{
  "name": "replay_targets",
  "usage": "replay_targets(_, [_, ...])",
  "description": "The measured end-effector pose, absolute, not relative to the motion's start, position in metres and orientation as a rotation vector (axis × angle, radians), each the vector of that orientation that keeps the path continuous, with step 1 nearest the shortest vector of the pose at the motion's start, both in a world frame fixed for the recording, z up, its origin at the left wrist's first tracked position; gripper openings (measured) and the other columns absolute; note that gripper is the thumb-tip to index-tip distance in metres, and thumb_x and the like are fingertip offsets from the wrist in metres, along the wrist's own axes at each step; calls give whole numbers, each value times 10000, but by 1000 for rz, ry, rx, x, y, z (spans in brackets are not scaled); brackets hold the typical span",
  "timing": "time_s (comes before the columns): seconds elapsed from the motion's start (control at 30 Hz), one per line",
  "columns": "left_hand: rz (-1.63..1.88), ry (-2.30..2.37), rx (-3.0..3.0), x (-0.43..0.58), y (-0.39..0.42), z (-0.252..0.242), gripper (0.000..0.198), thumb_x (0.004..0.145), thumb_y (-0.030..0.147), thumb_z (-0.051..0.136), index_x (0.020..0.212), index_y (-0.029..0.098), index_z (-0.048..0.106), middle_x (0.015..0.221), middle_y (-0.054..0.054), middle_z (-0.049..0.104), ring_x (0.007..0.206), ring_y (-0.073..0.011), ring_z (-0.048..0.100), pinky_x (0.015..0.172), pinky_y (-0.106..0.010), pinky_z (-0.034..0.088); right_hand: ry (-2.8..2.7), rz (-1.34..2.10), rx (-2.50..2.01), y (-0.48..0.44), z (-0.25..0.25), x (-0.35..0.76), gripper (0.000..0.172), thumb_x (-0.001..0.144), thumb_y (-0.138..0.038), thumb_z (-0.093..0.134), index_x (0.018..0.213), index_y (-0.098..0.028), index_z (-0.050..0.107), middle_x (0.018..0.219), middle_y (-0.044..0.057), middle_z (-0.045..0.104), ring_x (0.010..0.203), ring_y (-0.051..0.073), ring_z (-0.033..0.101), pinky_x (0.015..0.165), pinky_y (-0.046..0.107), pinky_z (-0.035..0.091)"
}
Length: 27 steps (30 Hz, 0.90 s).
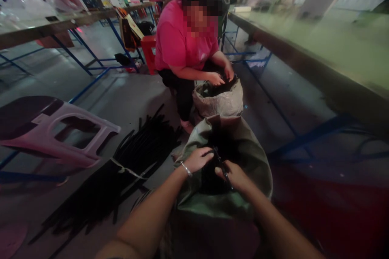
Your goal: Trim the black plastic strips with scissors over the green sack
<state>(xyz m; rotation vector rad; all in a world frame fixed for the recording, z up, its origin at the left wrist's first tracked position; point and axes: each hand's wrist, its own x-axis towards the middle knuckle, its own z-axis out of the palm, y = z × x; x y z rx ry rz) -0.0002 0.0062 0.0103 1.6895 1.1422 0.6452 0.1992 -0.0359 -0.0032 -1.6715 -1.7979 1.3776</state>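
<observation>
A factory floor [127, 101], with long blue-framed workbenches [304, 52] and filled sacks [255, 170].

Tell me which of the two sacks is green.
The near one, the green sack your left hand and right hand reach into; the farther sack is pale, with a co-worker's hand at it.

Near sack [255, 178]: rough matt woven cloth. Black strips [142, 149] on floor: matt, plastic or rubber, can't tell. Left stool [45, 141]: smooth glossy plastic. Far-left bench edge [45, 30]: rough wood. Blue frame [88, 60]: painted metal.
</observation>
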Motion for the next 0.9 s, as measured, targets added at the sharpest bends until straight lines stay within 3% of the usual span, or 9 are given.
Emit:
replay_targets(0.17, [560,1140,1786,3,4,8,317,859,366,441,871,139,662,775,-24,622,716,-132,519,672,-225,419,-1833,1290,-1739,-41,-8,195,323,734,-472,616,814,-159,603,791,72,647,677,165,556,564,245,360])
replay_targets(0.33, [477,1184,1789,4,5,-2,309,841,363,438,803,139,646,685,-2,575,649,-118,476,620,-214,386,-1817,1263,-1819,-48,-21,191,173,739,-330,578,677,-169,578,648,29,611,583,127,521,532,229,336])
replay_targets(0.63, [345,1240,1716,6,1,-11,292,800,361,447,772,150,646,605,20,508,602,-105,435,546,-201,329,-1678,1380,-1743,-69,-33,180,280,734,-384,525,553,-171,539,509,8,540,468,112,473,456,225,300])
replay_targets(0.9, [276,1230,1682,8,-4,-14,302,795,366,455,797,148,664,608,18,513,581,-105,442,531,-206,324,-1623,1475,-1688,-84,-40,182,296,753,-412,492,596,-165,531,517,-2,512,456,100,434,444,221,290])
